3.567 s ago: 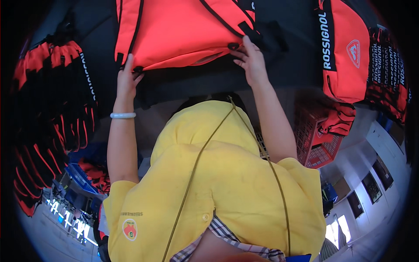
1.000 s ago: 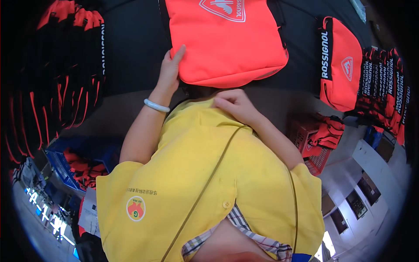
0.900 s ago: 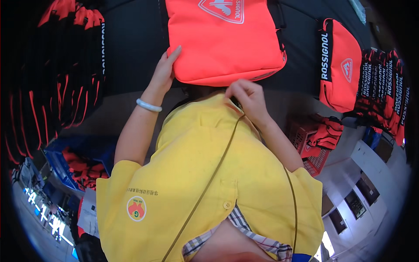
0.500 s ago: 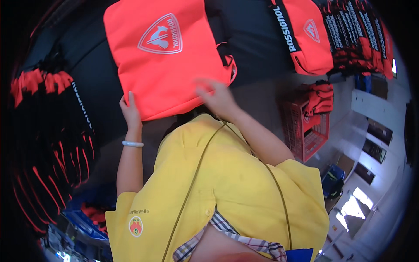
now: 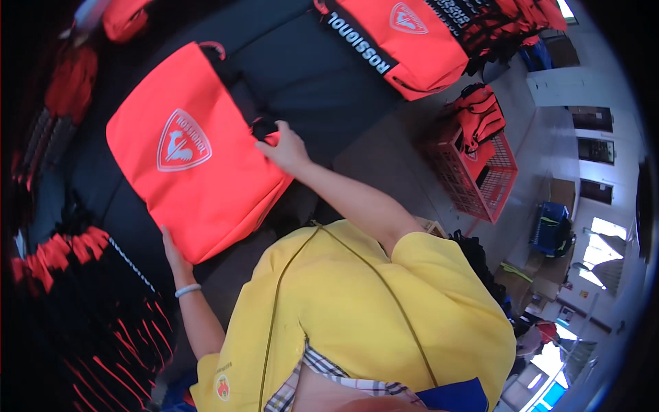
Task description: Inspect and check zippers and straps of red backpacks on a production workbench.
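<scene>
A: What stood furthest left?
B: A row of black-and-red bags (image 5: 75, 261), near the dim rim of the view. Next, the left hand (image 5: 177, 255), a pale bracelet (image 5: 187, 290) on its wrist.
A: Finger state, left?
B: One digit lay extended along the backpack's lower left edge, touching it. The others were hidden; could not tell how far they were closed, or whether they gripped.
A: Position of the backpack?
B: The coral-red backpack (image 5: 220, 199) lay slantwise on the black-covered table (image 5: 309, 62), pale shield emblem (image 5: 184, 141) facing up, lower end toward the wearer's yellow top (image 5: 357, 295).
A: Right hand?
B: The right hand (image 5: 278, 141) was at the backpack's right side, thumb and fingers nearly closed, pinching the side edge beside a black strap (image 5: 263, 128).
A: Further right?
B: A stack of coral-and-black backpacks (image 5: 429, 51) on the table; then a red lattice crate (image 5: 504, 172) with a red-and-black backpack (image 5: 480, 113) at its top.
</scene>
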